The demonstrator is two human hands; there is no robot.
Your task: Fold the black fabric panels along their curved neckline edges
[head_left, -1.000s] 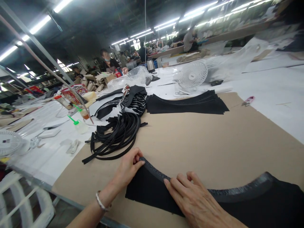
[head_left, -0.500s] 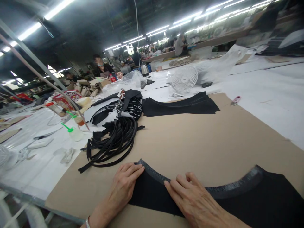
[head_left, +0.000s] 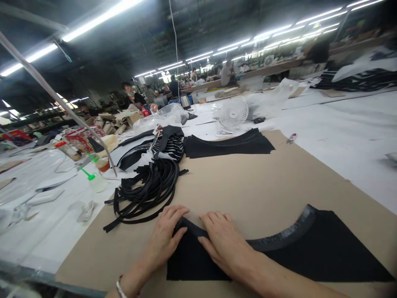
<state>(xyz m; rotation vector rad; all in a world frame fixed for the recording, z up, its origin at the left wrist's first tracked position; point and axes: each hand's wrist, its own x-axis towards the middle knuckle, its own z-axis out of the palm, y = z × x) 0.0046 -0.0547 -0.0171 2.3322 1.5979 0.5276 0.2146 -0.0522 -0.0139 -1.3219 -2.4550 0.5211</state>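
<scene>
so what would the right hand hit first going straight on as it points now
Likely the left hand first, across a small gap; if the right hand cleared it, perhaps the coiled black strips, though depth is unclear.

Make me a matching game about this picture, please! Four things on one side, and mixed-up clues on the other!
Things:
1. bracelet
2. fan
3. black strips
4. black cloth with the shiny curved edge

Clues:
A. lying in a loopy heap
B. touched by the left hand and the right hand
C. around the left wrist
D. white, with a round grille

Right pairs: 1-C, 2-D, 3-A, 4-B
</scene>
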